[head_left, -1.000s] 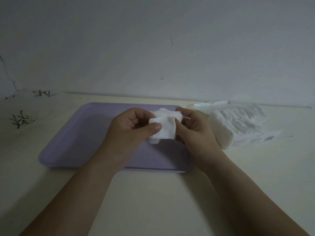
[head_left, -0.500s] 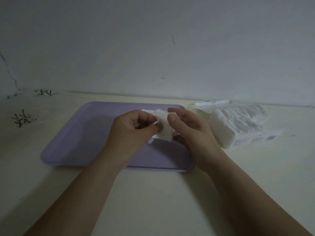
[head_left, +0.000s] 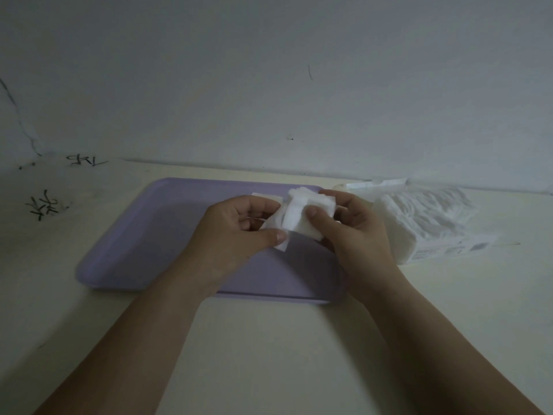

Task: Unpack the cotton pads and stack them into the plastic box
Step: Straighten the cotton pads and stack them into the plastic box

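Note:
Both hands hold a small bundle of white cotton pads [head_left: 294, 217] above the right part of a purple tray [head_left: 155, 235]. My left hand [head_left: 236, 232] pinches the pads from the left with thumb and curled fingers. From the right, my right hand [head_left: 350, 232] grips them, its thumb lying on the top pad. The pads are fanned out unevenly between the hands. An opened plastic pack of cotton pads [head_left: 419, 223] lies on the table just right of the tray. No plastic box is in view.
The cream table [head_left: 269, 339] reaches back to a pale wall. Black scribbles [head_left: 45, 205] mark the table's far left. My forearms stretch over the table's near part.
The pads have spread apart between my hands and now fan out wider. My left thumb has slid lower and my right thumb has moved onto the top pad.

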### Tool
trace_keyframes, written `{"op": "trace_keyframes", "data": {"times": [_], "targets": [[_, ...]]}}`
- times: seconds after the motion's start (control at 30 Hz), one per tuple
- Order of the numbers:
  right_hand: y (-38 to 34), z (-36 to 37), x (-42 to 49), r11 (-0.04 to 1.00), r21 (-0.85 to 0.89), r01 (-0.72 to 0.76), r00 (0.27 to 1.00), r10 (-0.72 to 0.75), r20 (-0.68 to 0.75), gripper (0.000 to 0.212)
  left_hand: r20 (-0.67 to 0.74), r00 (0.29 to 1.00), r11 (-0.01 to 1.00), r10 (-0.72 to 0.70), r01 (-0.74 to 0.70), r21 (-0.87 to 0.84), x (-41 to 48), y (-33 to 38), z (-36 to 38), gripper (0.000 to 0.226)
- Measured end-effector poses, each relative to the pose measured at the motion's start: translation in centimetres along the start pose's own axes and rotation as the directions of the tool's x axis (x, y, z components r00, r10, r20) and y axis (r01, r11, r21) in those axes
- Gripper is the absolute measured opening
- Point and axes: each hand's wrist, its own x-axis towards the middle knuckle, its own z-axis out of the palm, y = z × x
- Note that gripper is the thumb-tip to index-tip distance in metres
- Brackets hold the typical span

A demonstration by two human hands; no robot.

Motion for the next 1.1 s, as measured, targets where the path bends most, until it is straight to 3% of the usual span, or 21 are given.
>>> {"op": "trace_keyframes", "data": {"times": [0.23,0.37,0.53,0.7,0.8,0.93,1.1], "targets": [[0.3,-0.5,0.2,0.997,-0.071,0.030,0.993,-0.038,-0.114,0.027,0.000,1.000,0.995,-0.014,0.014,-0.095,-0.1,0.5,-0.3,0.019],[0.2,-0.4,0.2,0.984,-0.165,0.063,0.994,-0.078,-0.082,0.035,0.140,0.990,0.952,-0.009,0.052,-0.302,-0.4,1.4,0.0,0.021],[0.2,0.0,-0.1,0.981,-0.165,0.103,0.994,-0.094,0.061,0.035,0.190,0.982,0.987,-0.004,0.034,-0.156,-0.2,1.0,-0.1,0.005],[0.4,-0.2,0.1,0.976,-0.189,0.111,0.990,-0.092,0.103,0.036,0.279,0.960,0.986,0.015,0.033,-0.166,-0.5,0.8,-0.4,0.011],[0.4,-0.3,0.2,0.980,-0.175,0.093,0.991,-0.074,0.110,0.038,0.194,0.981,0.999,0.022,-0.012,-0.052,-0.3,0.8,-0.2,0.001],[0.3,-0.4,0.2,0.985,-0.156,0.070,0.986,-0.045,0.161,0.040,0.023,0.999,0.998,0.048,-0.049,0.038,-0.1,0.4,0.2,0.007],[0.1,-0.3,-0.1,0.992,-0.120,0.037,0.980,-0.013,0.197,0.038,-0.013,0.995,0.990,0.096,-0.094,0.103,0.0,0.1,0.2,0.007]]}}
